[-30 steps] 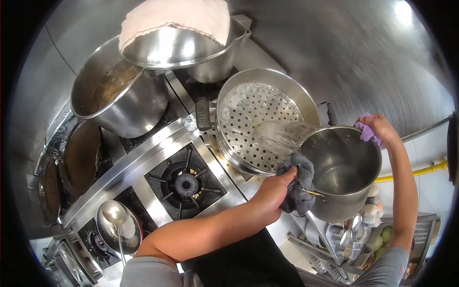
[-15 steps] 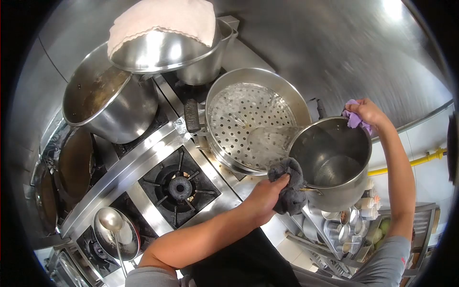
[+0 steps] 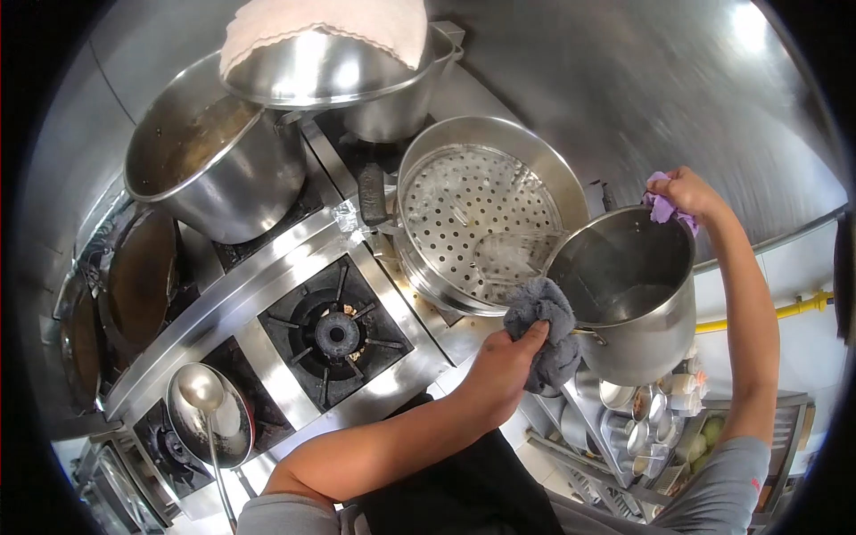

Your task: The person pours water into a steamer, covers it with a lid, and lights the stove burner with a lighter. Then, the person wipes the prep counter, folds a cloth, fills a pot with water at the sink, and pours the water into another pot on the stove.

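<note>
A steel stockpot (image 3: 637, 343) is tilted to the left, and clear water (image 3: 517, 254) runs from its rim into a wide steamer pot (image 3: 539, 156) with a perforated plate (image 3: 468, 218) inside. My left hand (image 3: 508, 366) is closed round a grey cloth (image 3: 542, 334) pressed at the stockpot's near handle. At the far side, my right hand (image 3: 691, 192) grips the pot's rim or handle through a purple cloth (image 3: 662, 209); which of the two is hidden. Some water remains in the bottom of the stockpot.
Left of the steamer pot stands a large pot (image 3: 259, 192) of brown liquid. Behind it, a lid (image 3: 312, 76) carries a pink cloth (image 3: 330, 27). A gas burner (image 3: 336, 333) lies in front, with a wok (image 3: 236, 428) and ladle (image 3: 201, 388) at lower left. A yellow pipe (image 3: 776, 314) runs at right.
The stockpot is still pouring, and the water left inside it looks less. The stream is thinner. The view has shifted slightly, while both hands keep their grips.
</note>
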`<state>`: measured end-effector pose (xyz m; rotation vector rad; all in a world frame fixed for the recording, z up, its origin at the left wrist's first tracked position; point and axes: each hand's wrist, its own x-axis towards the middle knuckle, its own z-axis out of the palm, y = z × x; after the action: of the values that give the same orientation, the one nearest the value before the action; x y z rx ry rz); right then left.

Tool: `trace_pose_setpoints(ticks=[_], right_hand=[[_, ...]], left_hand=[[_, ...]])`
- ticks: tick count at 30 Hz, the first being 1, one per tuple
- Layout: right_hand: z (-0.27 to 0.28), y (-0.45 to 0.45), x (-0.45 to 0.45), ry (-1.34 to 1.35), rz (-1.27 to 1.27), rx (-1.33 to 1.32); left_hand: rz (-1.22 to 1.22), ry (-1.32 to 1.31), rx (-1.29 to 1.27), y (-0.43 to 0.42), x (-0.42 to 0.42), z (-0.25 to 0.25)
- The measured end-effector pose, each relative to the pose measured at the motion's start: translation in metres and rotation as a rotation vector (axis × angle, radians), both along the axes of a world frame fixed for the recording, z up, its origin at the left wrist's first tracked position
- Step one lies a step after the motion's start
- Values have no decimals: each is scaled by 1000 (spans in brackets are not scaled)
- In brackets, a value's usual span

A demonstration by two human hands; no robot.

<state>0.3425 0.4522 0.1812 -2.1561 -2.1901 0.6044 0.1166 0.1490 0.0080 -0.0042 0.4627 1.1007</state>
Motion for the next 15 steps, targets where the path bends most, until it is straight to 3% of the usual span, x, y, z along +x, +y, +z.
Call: trace_pose_setpoints(ticks=[15], right_hand=[[-1, 28, -58, -348, 204, 44]], left_hand=[[18, -55, -112, 3, -5, 5]])
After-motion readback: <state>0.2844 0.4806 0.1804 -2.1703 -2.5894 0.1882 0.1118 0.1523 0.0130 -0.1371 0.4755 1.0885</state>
